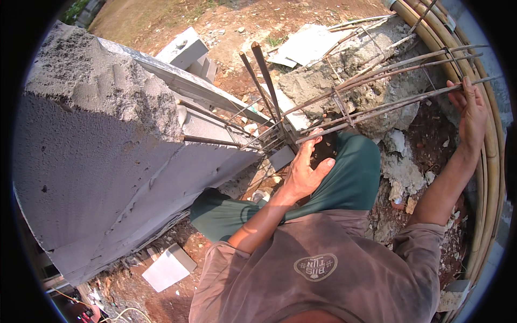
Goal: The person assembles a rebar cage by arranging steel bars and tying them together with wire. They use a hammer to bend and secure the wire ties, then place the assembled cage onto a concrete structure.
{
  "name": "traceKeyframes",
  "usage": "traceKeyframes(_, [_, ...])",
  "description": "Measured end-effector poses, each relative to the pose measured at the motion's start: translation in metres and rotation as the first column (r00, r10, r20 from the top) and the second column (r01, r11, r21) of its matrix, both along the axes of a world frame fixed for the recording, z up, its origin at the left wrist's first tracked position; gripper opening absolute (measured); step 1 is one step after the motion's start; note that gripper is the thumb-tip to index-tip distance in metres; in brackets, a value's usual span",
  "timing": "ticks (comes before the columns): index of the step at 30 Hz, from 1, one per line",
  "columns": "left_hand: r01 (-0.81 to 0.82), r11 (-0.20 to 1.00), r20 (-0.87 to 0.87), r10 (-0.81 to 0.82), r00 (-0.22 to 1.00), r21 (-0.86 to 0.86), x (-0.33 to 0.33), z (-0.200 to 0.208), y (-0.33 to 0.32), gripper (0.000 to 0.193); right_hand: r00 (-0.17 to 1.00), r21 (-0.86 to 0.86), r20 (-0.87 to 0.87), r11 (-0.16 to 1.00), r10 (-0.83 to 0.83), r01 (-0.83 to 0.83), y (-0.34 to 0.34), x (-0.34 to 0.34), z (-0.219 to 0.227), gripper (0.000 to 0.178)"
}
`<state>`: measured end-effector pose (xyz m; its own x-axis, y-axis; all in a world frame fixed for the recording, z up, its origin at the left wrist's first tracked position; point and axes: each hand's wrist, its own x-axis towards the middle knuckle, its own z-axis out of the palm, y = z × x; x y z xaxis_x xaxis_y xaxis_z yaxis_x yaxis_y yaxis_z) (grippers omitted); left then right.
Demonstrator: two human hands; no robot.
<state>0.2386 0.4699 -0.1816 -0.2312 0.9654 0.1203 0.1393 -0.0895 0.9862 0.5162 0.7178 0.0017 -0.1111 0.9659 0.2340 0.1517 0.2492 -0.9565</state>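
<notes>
A rusty steel reinforcing bar (388, 107), part of a long rebar cage, runs from the middle of the view to the right. My right hand (472, 116) pinches this bar near its right end, beside the bamboo poles. At the bar's other end is my left hand (306, 175). Its fingertips touch the bar and its thumb points away, not closed round it. Thin stirrups (342, 107) tie the cage's bars together. Just beyond my left hand, two upright rebar ends (264, 75) rise from a corner joint, where horizontal bars come out of the wall.
A grey block wall (107, 183) with rough mortar on top fills the left. Bamboo poles (489, 177) curve along the right edge. Broken concrete (355, 75) lies under the cage. A pale block (169, 267) rests on the soil at lower left; another white block (183, 48) stands behind the wall.
</notes>
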Motion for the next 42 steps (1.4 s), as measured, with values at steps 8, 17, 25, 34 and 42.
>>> traceKeyframes(8, [0.044,0.993,0.040,-0.048,0.998,0.111,0.002,0.011,0.022,0.090,0.995,0.001,-0.055,0.996,-0.085,0.085,-0.013,-0.010,0.010,0.024])
traceKeyframes(17, [0.008,0.989,0.125,-0.027,0.992,0.149,-0.015,0.011,0.025,0.086,0.994,-0.087,-0.093,0.995,-0.063,0.055,-0.021,-0.051,-0.019,0.027])
traceKeyframes(25, [-0.071,0.992,0.194,0.050,0.980,0.104,-0.018,-0.001,0.027,0.085,0.990,-0.077,-0.138,0.997,-0.019,0.008,-0.027,-0.078,-0.036,0.026])
traceKeyframes(34, [-0.202,0.974,0.243,0.172,0.955,0.106,-0.019,-0.006,0.039,0.033,0.995,-0.083,-0.090,0.995,0.042,-0.049,-0.027,-0.079,-0.052,0.019])
traceKeyframes(42, [-0.454,0.890,0.319,0.420,0.850,0.038,-0.018,-0.003,0.046,0.029,0.949,0.091,-0.280,0.980,-0.146,0.177,-0.027,-0.070,-0.088,0.020])
